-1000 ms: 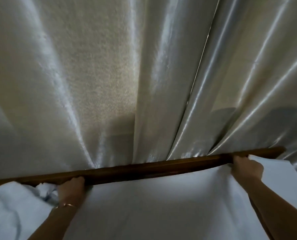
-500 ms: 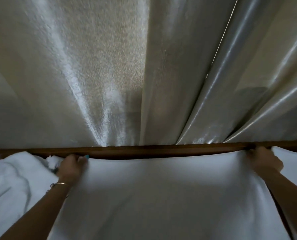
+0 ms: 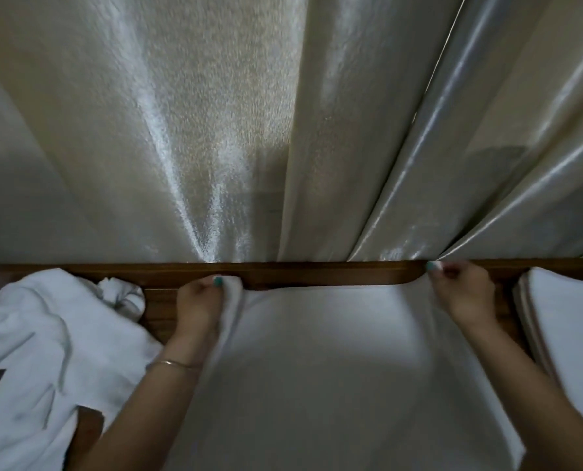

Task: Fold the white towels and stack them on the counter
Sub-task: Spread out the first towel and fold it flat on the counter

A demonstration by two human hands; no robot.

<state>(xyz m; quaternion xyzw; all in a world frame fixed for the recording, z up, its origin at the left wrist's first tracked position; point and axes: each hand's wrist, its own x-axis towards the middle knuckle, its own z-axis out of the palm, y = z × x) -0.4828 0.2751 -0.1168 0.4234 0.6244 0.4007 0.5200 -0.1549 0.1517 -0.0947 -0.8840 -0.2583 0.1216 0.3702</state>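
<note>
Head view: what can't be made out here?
- Towel near edge: cut off by the frame bottom.
- Counter surface: mostly covered by towels.
- Left hand and right hand fingertips: curled into the cloth.
- Stack height: cut off by the right edge.

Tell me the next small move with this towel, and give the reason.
Probably bring the two held corners back toward the body, folding the towel in half. The left hand and right hand each pinch a far corner at the wooden back edge of the counter, and the towel lies spread flat between them. Folded towels already sit to the right; a crumpled pile waits on the left.
</note>
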